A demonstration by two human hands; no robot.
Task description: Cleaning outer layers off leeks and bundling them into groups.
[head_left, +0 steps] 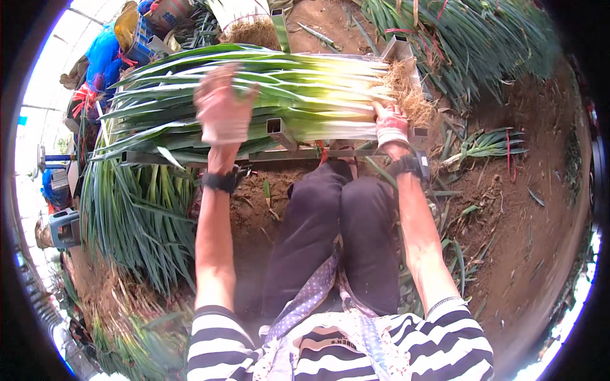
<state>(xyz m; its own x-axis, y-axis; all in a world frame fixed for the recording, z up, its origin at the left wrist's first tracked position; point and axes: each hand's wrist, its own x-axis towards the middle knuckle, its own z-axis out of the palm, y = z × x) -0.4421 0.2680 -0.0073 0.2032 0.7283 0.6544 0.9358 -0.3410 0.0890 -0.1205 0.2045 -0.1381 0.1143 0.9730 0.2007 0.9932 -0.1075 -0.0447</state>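
A thick layer of long green onions (pixel 318 86) lies across a metal frame (pixel 279 133) in front of me, leaves to the left, white stems and tangled roots (pixel 410 95) to the right. My left hand (pixel 222 108), in a pale and reddish work glove, is over the green leaves. It is blurred by motion, with the thumb spread from the fingers and nothing visible in it. At the root end, my right hand (pixel 391 120), in a similar glove, has its fingers closed on the white stems along the near side.
More green onions (pixel 136 216) stand in a heap at the left below the frame. A large pile (pixel 464 44) lies at the far right, with a small tied bunch (pixel 486 149) on the soil. Blue bags (pixel 101 54) and a grey plastic crate (pixel 65 228) are at the left.
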